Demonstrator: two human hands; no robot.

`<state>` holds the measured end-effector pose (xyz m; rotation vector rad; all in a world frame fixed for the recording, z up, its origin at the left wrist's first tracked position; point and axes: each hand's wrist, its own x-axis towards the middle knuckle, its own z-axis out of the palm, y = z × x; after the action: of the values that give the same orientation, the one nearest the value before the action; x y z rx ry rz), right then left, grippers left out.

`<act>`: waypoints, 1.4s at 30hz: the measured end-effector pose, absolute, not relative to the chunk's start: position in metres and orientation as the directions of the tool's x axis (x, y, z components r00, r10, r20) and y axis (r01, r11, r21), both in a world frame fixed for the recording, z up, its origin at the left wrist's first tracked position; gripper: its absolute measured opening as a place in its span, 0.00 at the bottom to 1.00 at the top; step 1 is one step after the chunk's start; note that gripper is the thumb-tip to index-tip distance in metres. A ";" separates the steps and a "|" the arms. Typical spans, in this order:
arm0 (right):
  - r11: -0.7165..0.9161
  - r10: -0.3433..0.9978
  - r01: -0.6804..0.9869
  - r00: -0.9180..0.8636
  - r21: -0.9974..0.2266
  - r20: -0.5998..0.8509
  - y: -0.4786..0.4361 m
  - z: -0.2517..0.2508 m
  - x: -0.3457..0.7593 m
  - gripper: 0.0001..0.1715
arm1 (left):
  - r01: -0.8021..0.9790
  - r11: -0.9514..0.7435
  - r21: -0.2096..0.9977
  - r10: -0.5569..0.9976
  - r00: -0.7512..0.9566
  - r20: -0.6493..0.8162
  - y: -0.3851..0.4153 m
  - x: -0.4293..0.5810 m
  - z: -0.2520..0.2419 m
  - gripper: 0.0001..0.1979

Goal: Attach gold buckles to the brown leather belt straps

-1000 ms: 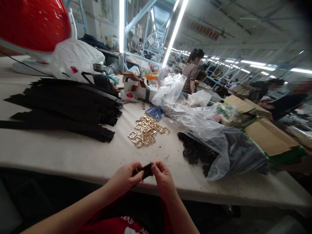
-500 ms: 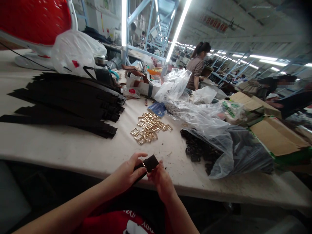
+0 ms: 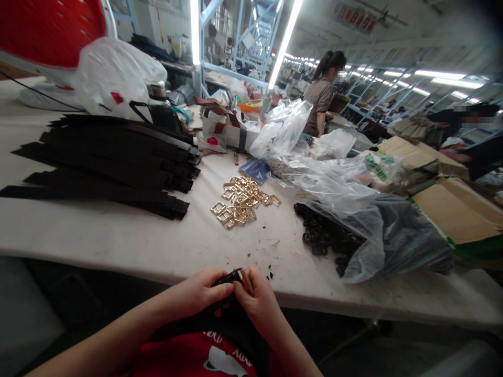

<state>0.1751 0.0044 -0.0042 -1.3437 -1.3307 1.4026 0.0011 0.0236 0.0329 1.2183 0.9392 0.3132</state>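
My left hand (image 3: pixel 210 289) is closed around a black strap (image 3: pixel 227 279) just past the table's front edge. My right hand (image 3: pixel 256 294) pinches the same strap from the other side, fingertips close to my left thumb. A small gold buckle (image 3: pixel 240 270) glints between the hands, mostly covered by the fingers. Beyond them lies a loose heap of gold square buckles (image 3: pixel 239 201). Long black straps (image 3: pixel 102 159) are stacked flat to the left.
An open plastic bag (image 3: pixel 377 235) spills black pieces (image 3: pixel 328 230) at the right. Behind the buckles lie a blue packet (image 3: pixel 255 170) and a white box (image 3: pixel 231 133). Cardboard boxes (image 3: pixel 459 209) stand far right. A red fan-like object (image 3: pixel 51 31) rises at left. Another person (image 3: pixel 318 99) stands beyond the table.
Both hands have drawn lower and closer to my body. The strap's end, which stood up between them, is now folded down and largely hidden by the fingers. The view has shifted slightly.
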 end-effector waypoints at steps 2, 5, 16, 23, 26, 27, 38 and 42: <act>-0.129 0.980 0.183 -0.128 -0.975 -0.154 0.002 -0.006 0.174 0.09 | 0.284 0.314 0.906 0.686 0.592 -0.424 0.023 0.004 0.034 0.12; -0.162 0.956 0.045 -0.239 -0.986 -0.169 0.001 -0.007 0.170 0.12 | 0.232 0.349 0.908 0.657 0.630 -0.413 0.022 0.007 0.033 0.10; -0.184 0.966 0.039 -0.177 -0.982 -0.188 0.001 -0.002 0.172 0.09 | 0.067 0.660 0.749 0.601 0.551 -0.579 0.014 0.005 0.016 0.19; -0.176 0.976 0.130 -0.103 -0.976 -0.190 -0.001 -0.011 0.172 0.08 | 0.094 0.615 0.783 0.631 0.536 -0.560 0.015 0.009 0.021 0.11; -0.030 0.991 0.384 -0.107 -0.923 -0.077 0.000 -0.012 0.175 0.08 | 0.103 0.603 0.791 0.620 0.564 -0.546 0.018 0.005 0.021 0.11; 0.003 0.989 0.443 -0.133 -0.897 -0.062 0.000 -0.011 0.177 0.08 | 0.114 0.606 0.787 0.610 0.568 -0.552 0.018 0.005 0.020 0.12; -0.125 0.971 0.064 -0.196 -0.990 -0.135 -0.012 -0.027 0.169 0.18 | 0.104 0.563 0.820 0.542 0.702 -0.461 0.026 0.012 0.028 0.27; -0.124 0.991 0.120 -0.026 -0.985 -0.128 -0.004 -0.025 0.167 0.19 | 0.238 0.428 0.872 0.561 0.686 -0.463 0.035 0.013 0.026 0.13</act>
<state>0.1667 -0.0037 -0.0250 -1.3753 -1.2595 1.2698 0.0128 0.0348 0.0263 1.1427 0.8319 0.2336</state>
